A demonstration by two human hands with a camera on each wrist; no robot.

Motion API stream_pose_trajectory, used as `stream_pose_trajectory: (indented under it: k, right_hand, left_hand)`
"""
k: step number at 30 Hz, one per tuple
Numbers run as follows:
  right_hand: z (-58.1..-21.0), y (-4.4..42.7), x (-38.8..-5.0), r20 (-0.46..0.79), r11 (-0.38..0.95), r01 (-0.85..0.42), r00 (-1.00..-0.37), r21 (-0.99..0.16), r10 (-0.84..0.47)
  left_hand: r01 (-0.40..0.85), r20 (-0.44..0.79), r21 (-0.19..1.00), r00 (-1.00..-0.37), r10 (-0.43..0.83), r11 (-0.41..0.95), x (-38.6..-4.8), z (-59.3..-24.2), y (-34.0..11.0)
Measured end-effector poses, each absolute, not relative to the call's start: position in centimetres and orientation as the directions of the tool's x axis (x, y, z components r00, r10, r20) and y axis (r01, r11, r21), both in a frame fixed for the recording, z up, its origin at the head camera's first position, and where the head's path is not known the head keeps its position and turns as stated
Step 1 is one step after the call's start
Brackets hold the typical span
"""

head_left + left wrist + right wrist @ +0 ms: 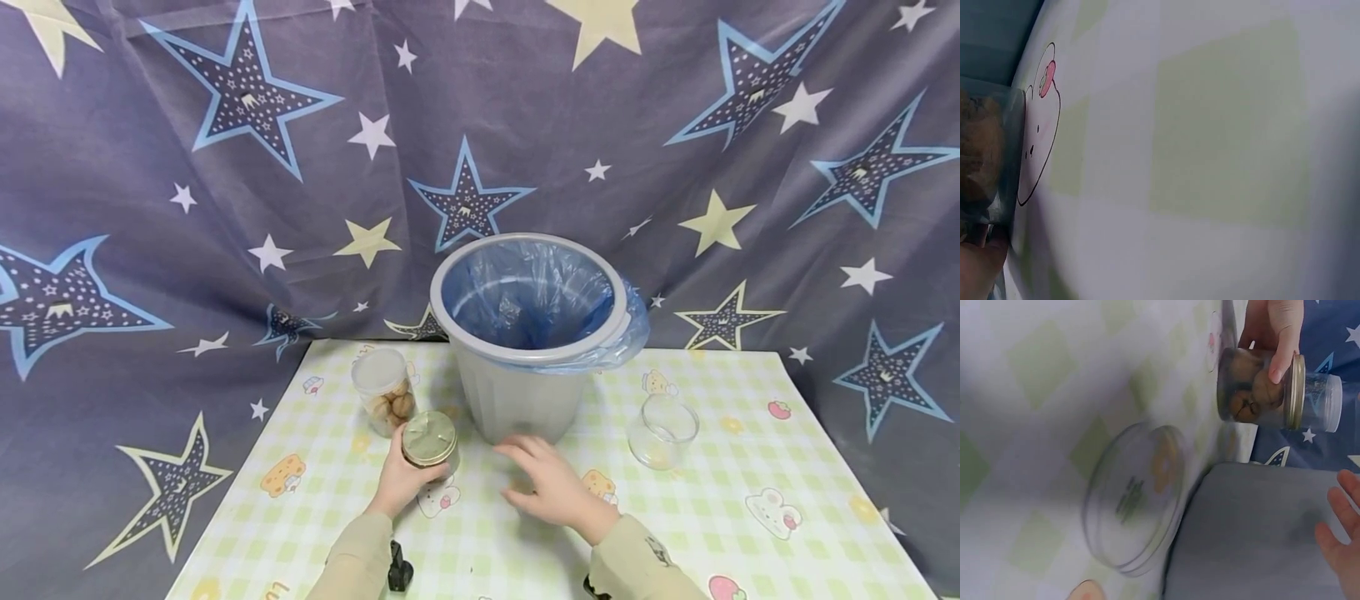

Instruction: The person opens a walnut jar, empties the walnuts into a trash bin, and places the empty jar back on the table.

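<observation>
My left hand (402,479) grips a small clear jar with a gold-rimmed lid (430,437), fingers on its far side and thumb in front. In the right wrist view, brown round pieces show inside this jar (1247,394), with the left thumb on its side (1282,356). The left wrist view catches part of the jar (982,150) and of the hand (980,265). My right hand (551,487) hovers in front of the bin, fingers spread and touching nothing; some of its fingers (1341,519) show in the right wrist view.
A grey bin (517,400) lined with a blue bag (525,292) stands behind the hands. A taller white-lidded jar (384,396) of brown round pieces is at the back left. To the right sits a clear round container (663,433). A starred curtain (525,108) hangs behind the table.
</observation>
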State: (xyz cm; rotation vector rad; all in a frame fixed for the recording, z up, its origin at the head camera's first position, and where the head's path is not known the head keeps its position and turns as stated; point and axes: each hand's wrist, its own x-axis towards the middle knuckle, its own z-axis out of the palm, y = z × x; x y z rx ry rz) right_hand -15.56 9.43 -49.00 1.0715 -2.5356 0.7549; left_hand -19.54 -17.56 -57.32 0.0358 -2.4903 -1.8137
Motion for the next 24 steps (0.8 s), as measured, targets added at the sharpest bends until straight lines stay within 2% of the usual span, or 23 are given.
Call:
stream_pose_trajectory:
  k: [4, 11, 24]
  right_hand:
    - [-48.5, 8.9, -15.5, 0.44, 0.578, -0.735, -0.677, -0.355, -0.59]
    - [-47.4, 8.4, -15.1, 0.426, 0.576, -0.728, -0.685, -0.372, -0.591]
    - [-45.9, 8.9, -14.5, 0.537, 0.541, -0.742, -0.665, -0.396, -0.52]
  left_hand:
    - [0.036, 0.049, 0.95, -0.998, -0.035, 0.309, -19.1, -56.9, -17.1]
    - [0.104, 0.084, 0.942, -0.994, 0.076, 0.319, -18.1, -54.9, -15.3]
    - [0.148, 0.095, 0.936, -0.98, 0.175, 0.32, -16.3, -51.3, -13.0]
